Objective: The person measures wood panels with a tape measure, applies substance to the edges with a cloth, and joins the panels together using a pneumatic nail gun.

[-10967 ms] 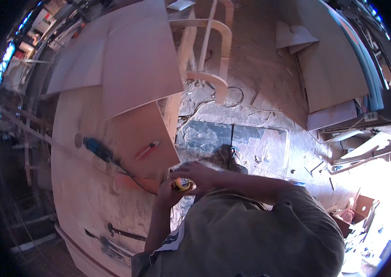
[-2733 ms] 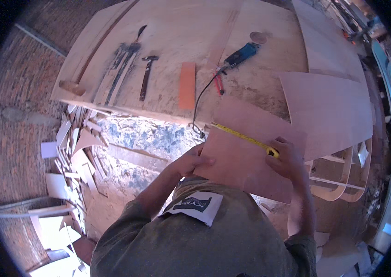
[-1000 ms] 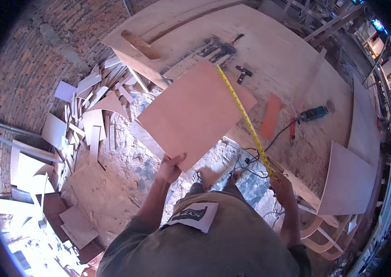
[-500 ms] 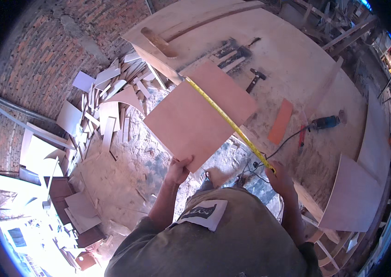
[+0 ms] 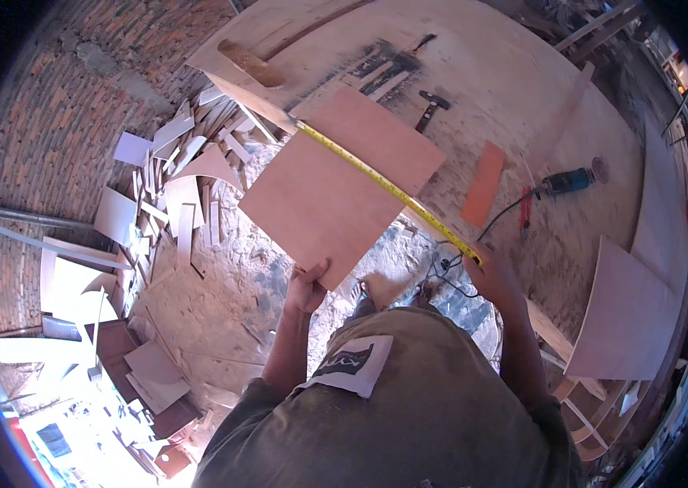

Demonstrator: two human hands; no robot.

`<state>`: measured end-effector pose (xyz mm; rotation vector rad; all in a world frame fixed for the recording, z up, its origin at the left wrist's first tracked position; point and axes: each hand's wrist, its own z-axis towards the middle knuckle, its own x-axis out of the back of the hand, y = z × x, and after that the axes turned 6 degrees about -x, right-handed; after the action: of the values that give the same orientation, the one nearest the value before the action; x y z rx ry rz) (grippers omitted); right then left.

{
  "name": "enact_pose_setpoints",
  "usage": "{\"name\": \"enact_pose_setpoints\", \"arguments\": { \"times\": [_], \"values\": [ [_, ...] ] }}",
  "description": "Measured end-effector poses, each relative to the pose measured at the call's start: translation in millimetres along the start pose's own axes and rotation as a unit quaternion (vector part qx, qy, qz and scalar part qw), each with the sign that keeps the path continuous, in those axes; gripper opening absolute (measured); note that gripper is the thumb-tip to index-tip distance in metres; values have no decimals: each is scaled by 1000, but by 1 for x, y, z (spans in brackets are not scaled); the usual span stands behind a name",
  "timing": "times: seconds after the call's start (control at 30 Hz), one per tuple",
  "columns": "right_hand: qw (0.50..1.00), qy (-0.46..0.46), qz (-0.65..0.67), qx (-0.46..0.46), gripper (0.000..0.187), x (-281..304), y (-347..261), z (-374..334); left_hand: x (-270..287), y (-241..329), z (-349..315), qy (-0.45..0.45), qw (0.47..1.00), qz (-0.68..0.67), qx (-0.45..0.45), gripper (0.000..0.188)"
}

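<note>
My left hand [image 5: 308,287] grips the near corner of a reddish-brown plywood panel [image 5: 324,215], thumb on top. Under the panel's far side lies a second plywood piece [image 5: 381,134] on the workbench. A yellow tape measure [image 5: 389,187] stretches across the panel, from its far left corner down toward me on the right. My right hand [image 5: 494,281] is closed round the tape's near end, and its case is hidden by the fingers. The panel sticks out past the bench edge on my side.
On the dusty workbench [image 5: 515,65] lie a hammer [image 5: 432,108], an orange strip [image 5: 484,184], red-handled pliers [image 5: 525,213] and a corded angle grinder [image 5: 568,182]. A wooden block [image 5: 251,63] rests at the far left. Wood offcuts [image 5: 184,191] are heaped by the brick wall [image 5: 51,122].
The whole view has shifted, so bench, panel and tools sit a little higher and more to the left. Both hands keep their holds, and the tape still lies across the panel.
</note>
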<state>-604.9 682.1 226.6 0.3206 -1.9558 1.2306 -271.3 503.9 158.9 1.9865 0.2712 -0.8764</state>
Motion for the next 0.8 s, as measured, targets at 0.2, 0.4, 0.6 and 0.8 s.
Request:
{"name": "enact_pose_setpoints", "arguments": {
  "times": [0.2,0.4,0.6,0.8],
  "values": [
    [1000,12,-17,-8,32,7,4,-1,-11,-6,5,1,1000,-14,-4,42],
    [999,1,-8,-52,35,9,12,0,-13,-10,6,3,1000,-19,10,45],
    [998,11,-21,-50,36,14,15,0,-19,-16,8,8,1000,-24,18,49],
    [997,10,-47,-61,36,18,14,2,-22,-18,9,8,999,-28,16,50]
  ]
}}
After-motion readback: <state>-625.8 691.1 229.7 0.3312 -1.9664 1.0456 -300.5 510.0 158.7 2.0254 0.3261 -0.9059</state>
